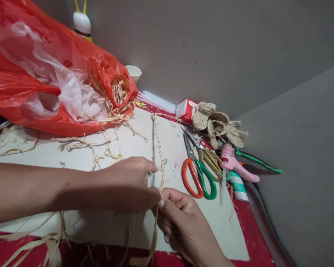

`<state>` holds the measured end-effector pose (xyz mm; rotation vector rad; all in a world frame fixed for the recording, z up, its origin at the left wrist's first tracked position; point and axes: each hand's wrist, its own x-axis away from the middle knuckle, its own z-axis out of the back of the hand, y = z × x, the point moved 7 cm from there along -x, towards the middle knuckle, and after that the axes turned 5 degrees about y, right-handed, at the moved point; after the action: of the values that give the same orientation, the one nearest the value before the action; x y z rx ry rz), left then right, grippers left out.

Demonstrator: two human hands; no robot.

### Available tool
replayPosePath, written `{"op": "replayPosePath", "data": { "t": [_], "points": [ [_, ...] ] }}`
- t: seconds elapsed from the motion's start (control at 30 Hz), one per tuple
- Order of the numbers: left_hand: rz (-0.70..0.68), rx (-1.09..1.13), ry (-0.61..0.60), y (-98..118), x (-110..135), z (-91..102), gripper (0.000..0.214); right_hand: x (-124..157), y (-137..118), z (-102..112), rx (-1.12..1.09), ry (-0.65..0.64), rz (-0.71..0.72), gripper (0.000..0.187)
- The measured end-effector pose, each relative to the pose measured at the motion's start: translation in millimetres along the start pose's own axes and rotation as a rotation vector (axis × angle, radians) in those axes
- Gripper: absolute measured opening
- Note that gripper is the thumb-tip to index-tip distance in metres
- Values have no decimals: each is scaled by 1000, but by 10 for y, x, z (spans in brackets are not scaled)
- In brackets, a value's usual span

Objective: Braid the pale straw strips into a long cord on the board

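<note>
A thin braided raffia cord (160,159) runs up from my hands to a knot near the back edge of the white board (200,226). My right hand (183,218) pinches the lower end of the braid between thumb and fingers. Against it my left hand (139,185) is closed, its fingertips meeting at the same spot; the exact strands in its grip are partly hidden. Loose flat raffia strands (155,237) hang below the hands toward the board's front edge.
A red plastic bag (72,74) holding raffia lies at left. To the right are scissors (193,174) with orange and green handles, a pink glue gun (239,163), woven straw pieces (217,122) and a red-white box (186,110). A white cup (134,72) stands at the wall.
</note>
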<state>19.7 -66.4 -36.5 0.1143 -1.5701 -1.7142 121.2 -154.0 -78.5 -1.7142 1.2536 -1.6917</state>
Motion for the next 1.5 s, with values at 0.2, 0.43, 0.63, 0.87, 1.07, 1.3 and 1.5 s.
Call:
{"op": "replayPosePath", "data": {
  "t": [0.2, 0.43, 0.63, 0.87, 1.07, 1.3, 1.5],
  "points": [
    [92, 222, -159, -87, -99, -208, 47, 17, -27, -15, 11, -8, -8, 37],
    [171, 135, -213, -139, 14, -280, 11, 21, -2, -5, 64, -116, -52, 38],
    [81, -27, -152, -105, -3, -192, 7, -5, -7, 35, 108, -141, -58, 34],
    [45, -177, -157, 49, 18, -120, 17, -5, -138, 62, 241, -141, -1, 35],
    [134, 44, -356, -122, -28, -279, 21, 45, -231, 37, 419, -138, 57, 35],
    [152, 82, -330, -235, -37, -308, 18, 75, -235, 5, 559, -226, 45, 35],
    [18, 27, -263, -174, -24, -283, 18, 99, -321, 0, 629, -257, 98, 33]
  ]
}}
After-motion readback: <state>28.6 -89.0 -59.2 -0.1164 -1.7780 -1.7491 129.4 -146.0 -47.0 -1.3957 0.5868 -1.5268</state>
